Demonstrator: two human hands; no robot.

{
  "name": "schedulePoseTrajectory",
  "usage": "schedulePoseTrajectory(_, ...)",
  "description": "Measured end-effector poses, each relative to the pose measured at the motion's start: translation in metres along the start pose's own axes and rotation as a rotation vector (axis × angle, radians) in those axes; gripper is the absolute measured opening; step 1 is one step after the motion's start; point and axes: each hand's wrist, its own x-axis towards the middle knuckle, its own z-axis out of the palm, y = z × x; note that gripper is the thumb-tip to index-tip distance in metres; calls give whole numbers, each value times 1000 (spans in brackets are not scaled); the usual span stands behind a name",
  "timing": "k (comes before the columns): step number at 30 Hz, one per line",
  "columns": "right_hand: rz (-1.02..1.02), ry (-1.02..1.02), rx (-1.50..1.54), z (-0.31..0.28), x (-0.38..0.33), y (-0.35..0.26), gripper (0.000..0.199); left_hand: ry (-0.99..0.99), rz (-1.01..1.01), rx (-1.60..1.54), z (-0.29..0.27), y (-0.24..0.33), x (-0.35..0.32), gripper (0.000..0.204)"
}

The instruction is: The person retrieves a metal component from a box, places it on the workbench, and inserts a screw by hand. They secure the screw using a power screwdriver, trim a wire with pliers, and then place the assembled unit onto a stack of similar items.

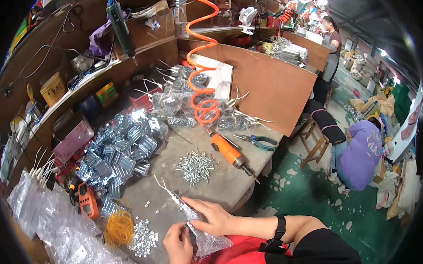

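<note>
While the right hand lies flat with fingers spread, it presses down on a small clear plastic bag that rests at the near edge of the worktop. Its palm covers the bag's upper part, and a black strap sits on that wrist. Just below and to the left, the left hand is pinched shut on the bag's open end, where a thin metal piece pokes out between the two hands. From under the right fingers a bundle of white cable ties runs away up and to the left, touching the bag's far end.

Beside the left hand lies a scatter of small silver nuts, and next to that a heap of yellow rubber bands. Farther left sits an orange handheld meter. Beyond the hands, near the middle of the worktop, is a pile of screws, well apart from the bag. An orange pneumatic screwdriver lies to the right of the screws, with green-handled pliers just past it. A coiled orange air hose hangs above. A large heap of shiny metal brackets fills the left side, with filled bags behind.
</note>
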Motion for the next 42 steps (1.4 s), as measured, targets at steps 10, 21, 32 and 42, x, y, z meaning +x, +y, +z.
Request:
schedulePoseTrajectory(10,18,-66,-3,2,-4,0,66,-65,-53,4,-19,-5,-6,22)
schedulePoseTrajectory(21,30,-82,62,0,12,7,64,183,-31,390,-34,-22,52,12)
schedulePoseTrajectory(32,23,-150,69,1,7,8,63,265,-9,377,-10,-23,67,15)
schedulePoseTrajectory(42,-44,-152,38,2,13,10,64,97,21,330,-9,-32,80,16)
